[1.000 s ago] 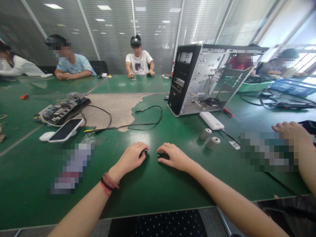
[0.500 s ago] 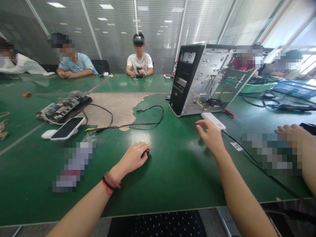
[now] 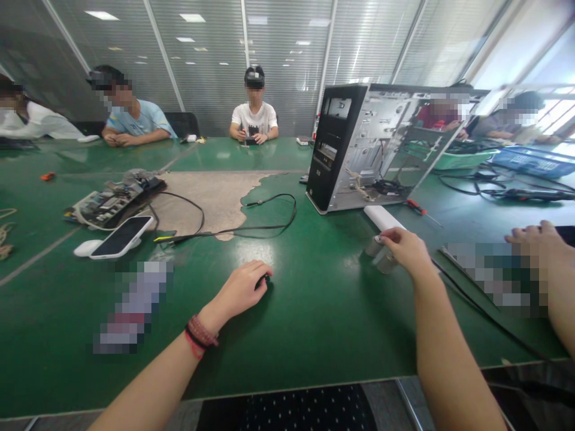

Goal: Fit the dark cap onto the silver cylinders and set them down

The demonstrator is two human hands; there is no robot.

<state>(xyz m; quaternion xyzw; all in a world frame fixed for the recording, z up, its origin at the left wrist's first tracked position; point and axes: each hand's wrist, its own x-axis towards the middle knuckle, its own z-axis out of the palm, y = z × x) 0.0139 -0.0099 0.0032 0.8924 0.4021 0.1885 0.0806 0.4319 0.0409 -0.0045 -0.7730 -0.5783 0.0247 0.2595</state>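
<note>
My left hand (image 3: 238, 288) rests on the green table (image 3: 314, 311) with its fingers curled over a small black object (image 3: 263, 279). My right hand (image 3: 408, 249) reaches out to the right and its fingers close down on one of two small grey metal cylinders (image 3: 385, 261). The other cylinder (image 3: 372, 246) stands just left of my fingertips. A white oblong box (image 3: 381, 216) lies right behind them.
An open PC case (image 3: 359, 146) stands behind the cylinders, a red screwdriver (image 3: 417, 208) beside it. A phone (image 3: 120, 236), a circuit board (image 3: 112, 199) and a black cable (image 3: 251, 226) lie to the left. Another person's hand (image 3: 536, 239) rests at the right. People sit across the table.
My right hand left the spot beside my left hand, swung right towards the white box, then came down onto the grey cylinders. My left hand has stayed on the black object.
</note>
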